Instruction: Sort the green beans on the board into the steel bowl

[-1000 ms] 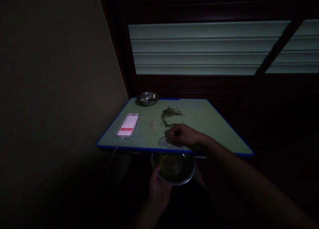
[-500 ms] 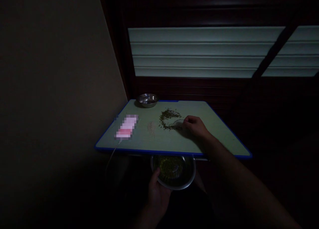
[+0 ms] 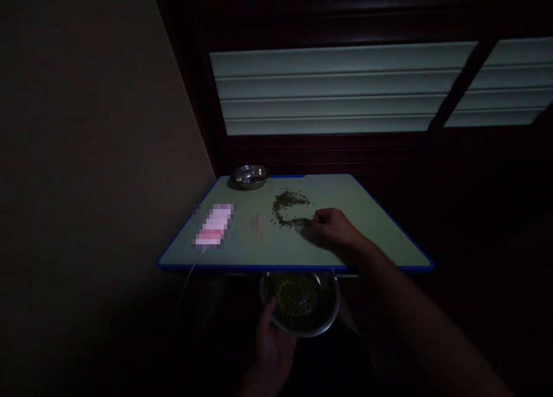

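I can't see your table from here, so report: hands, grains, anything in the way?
Left hand holding steel bowl, green grains inside. Right hand beside scattered grains. Phone left, apparently out of the way.

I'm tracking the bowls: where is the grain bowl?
The grain bowl is low centre in the head view, held by the left hand below the near edge of the table.

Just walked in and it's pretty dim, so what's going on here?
A person's left hand holds a metal bowl of green grains at the table's near edge. The right hand is beside scattered grains on the table; it is too dark to tell what, if anything, it holds. A second bowl stands near the far left corner, and a phone lies on the left.
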{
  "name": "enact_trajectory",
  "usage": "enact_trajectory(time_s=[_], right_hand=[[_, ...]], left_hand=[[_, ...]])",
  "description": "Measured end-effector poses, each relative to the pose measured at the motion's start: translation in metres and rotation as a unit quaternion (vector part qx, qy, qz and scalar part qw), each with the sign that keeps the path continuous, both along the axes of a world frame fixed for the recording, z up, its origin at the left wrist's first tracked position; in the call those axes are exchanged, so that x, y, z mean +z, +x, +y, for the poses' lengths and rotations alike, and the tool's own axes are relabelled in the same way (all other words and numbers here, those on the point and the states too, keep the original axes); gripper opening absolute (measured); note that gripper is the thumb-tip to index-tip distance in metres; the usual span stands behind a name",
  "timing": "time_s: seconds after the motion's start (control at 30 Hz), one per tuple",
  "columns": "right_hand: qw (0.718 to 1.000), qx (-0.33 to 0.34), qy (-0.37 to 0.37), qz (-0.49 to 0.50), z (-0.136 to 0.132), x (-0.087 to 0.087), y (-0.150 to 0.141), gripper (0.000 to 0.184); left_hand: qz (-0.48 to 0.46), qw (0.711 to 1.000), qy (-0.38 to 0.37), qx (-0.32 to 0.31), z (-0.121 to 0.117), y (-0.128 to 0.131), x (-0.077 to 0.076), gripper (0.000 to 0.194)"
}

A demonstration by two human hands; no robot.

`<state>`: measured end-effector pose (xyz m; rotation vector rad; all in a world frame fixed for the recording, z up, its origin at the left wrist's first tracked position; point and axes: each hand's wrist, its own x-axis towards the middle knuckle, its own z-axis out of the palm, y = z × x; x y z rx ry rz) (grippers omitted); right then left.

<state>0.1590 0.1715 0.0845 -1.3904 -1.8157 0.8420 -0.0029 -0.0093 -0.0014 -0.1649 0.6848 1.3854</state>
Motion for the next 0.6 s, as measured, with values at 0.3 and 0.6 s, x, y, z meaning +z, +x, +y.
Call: enact_trajectory(time_s=[0.3, 0.6], right_hand=[[0.999, -0.037, -0.019, 0.024, -0.001, 0.011, 0.013, 0.013], [0.998, -0.044, -0.029, 0.02, 0.005, -0.001, 0.019, 0.024]], left_hand=[[0.005, 1.0, -0.007, 0.001, -0.001, 0.001, 0.0, 0.028], [-0.01, 1.0, 0.004, 0.001, 0.001, 0.001, -0.004, 0.028]])
